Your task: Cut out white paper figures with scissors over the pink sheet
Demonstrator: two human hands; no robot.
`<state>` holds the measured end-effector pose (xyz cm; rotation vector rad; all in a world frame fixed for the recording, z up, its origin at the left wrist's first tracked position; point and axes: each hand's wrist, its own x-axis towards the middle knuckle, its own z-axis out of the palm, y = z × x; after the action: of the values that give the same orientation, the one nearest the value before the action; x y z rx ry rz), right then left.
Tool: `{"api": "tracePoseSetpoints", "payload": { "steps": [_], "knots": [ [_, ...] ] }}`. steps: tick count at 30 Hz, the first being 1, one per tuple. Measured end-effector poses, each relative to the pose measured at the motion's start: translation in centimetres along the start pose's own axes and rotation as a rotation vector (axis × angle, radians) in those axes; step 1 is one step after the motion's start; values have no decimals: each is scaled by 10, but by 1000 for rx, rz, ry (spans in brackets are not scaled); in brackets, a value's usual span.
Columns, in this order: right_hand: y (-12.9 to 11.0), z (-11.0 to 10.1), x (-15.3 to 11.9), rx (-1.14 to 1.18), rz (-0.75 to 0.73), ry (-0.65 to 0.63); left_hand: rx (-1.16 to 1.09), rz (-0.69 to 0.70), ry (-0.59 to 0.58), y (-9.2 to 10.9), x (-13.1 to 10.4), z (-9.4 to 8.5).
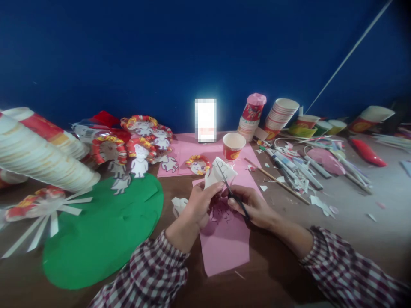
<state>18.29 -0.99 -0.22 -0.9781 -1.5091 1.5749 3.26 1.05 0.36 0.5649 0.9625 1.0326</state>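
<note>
A piece of white paper [212,177] with dark drawn lines is pinched in my left hand [198,206]. My right hand [248,205] grips black-handled scissors [238,199], whose blades reach up across the paper. Under both hands lies a pink sheet [226,252] with dark handwriting on it. Just beyond the paper stands a red and white paper cup [234,147]. Beside my left wrist rests a crumpled white paper scrap [180,206]. My fingertips on the scissors are partly hidden.
A large green paper shape [105,239] lies left, with white paper figures [139,160] and red-yellow rings [109,150] behind it. Stacked paper cups [48,149] lean in from far left. More cup stacks [281,117], pens [289,167], a stick [279,185] and paper scraps [321,205] are right.
</note>
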Motion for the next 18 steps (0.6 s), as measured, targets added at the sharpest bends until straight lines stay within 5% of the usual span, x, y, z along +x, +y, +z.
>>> {"api": "tracePoseSetpoints", "payload": {
  "steps": [18],
  "knots": [
    [-2, 2, 2, -7, 31, 8, -29, -15, 36, 0, -1, 1]
  ]
}}
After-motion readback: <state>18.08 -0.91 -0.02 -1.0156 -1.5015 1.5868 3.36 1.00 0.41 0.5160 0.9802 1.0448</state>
